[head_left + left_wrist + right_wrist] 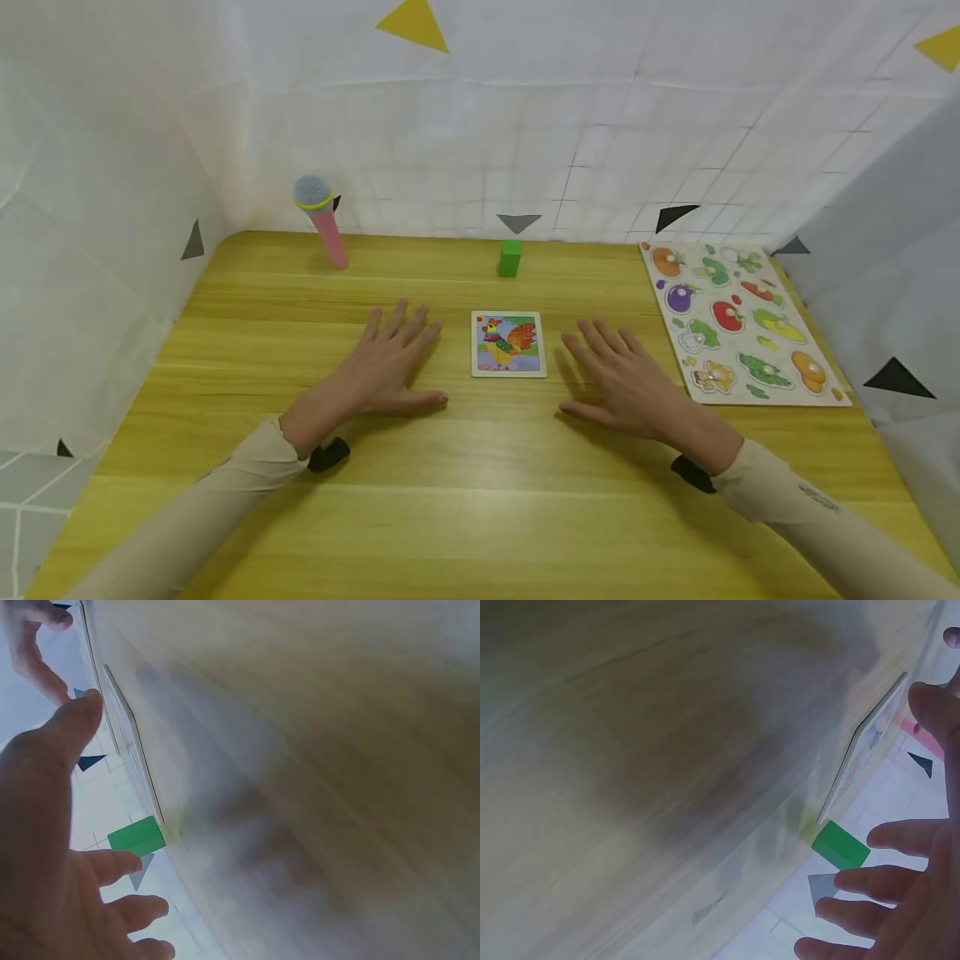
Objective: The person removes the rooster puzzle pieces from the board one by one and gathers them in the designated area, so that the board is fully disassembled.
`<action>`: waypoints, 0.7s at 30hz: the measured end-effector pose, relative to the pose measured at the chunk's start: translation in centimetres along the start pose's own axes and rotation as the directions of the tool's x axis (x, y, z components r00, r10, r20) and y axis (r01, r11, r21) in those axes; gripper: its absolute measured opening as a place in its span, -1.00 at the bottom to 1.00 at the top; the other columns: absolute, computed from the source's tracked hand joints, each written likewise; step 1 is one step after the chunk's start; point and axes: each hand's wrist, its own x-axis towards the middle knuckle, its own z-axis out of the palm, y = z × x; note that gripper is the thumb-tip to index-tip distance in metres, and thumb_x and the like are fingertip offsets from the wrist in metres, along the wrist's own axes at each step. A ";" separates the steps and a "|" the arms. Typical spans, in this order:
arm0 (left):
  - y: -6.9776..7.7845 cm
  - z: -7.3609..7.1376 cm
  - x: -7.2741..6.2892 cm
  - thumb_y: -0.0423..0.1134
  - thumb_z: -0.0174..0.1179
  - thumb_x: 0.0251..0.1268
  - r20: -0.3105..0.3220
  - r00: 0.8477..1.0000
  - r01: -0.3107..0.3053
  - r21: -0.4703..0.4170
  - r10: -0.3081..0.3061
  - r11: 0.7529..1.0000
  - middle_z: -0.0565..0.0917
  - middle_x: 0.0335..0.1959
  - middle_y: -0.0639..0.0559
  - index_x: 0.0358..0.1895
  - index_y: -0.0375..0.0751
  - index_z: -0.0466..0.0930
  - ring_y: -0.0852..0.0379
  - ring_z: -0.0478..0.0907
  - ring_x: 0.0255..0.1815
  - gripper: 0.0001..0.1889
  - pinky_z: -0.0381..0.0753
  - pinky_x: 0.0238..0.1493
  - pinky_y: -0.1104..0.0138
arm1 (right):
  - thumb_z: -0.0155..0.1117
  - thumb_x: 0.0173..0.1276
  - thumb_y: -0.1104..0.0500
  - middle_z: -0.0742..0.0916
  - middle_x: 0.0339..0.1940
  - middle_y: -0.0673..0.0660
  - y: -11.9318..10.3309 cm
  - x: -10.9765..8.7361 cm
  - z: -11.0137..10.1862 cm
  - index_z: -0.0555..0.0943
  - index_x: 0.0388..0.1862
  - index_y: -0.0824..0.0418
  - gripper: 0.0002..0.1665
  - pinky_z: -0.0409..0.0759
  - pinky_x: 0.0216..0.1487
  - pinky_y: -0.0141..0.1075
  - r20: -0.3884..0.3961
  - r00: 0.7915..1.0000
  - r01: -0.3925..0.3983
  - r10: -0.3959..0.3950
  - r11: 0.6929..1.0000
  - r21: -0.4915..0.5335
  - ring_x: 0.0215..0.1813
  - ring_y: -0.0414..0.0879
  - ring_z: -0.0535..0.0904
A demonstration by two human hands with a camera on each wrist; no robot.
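A square picture puzzle of a rooster (508, 344) lies flat in the middle of the wooden table. To its left is my left hand (392, 365), palm down, fingers spread, holding nothing. My right hand (621, 379) is on the other side, also spread and holding nothing. Neither hand touches the puzzle. Behind it a green block (509, 259) stands near the table's back edge. Both wrist views show the green block (137, 836) beyond the fingers, and the puzzle appears edge-on as a thin board (864, 746) in the right wrist view.
At the back left stands a toy microphone (322, 218) with a pink handle and grey head. A vegetable peg puzzle board (750, 329) lies at the right, near my right hand. White sheeting (465, 150) rises behind the table (480, 517).
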 end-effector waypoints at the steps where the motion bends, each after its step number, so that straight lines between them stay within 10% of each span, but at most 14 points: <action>1: 0.0 0.1 0.3 0.59 -0.03 0.17 0.001 1.000 0.000 -0.012 0.000 1.000 -0.06 0.61 -0.27 0.62 -0.14 -0.02 -0.33 -0.27 0.60 0.13 -0.32 0.44 -0.28 | 0.22 0.27 -0.46 0.29 0.52 0.43 0.0 0.2 0.1 0.25 0.55 0.29 0.14 0.16 0.36 0.33 0.005 1.000 -0.002 0.002 1.000 0.003 0.50 0.38 0.17; 21: 1.0 1.0 5.2 0.62 -0.03 0.13 0.095 0.995 0.021 -0.167 -0.005 0.986 -0.19 0.64 -0.19 0.65 -0.03 -0.19 -0.26 -0.37 0.61 0.18 -0.36 0.47 -0.22 | 0.26 0.39 -0.24 0.52 0.35 0.40 -0.6 5.1 1.3 0.51 0.35 0.33 -0.20 0.38 0.32 0.15 -0.066 0.997 0.057 -0.049 0.989 0.134 0.39 0.30 0.40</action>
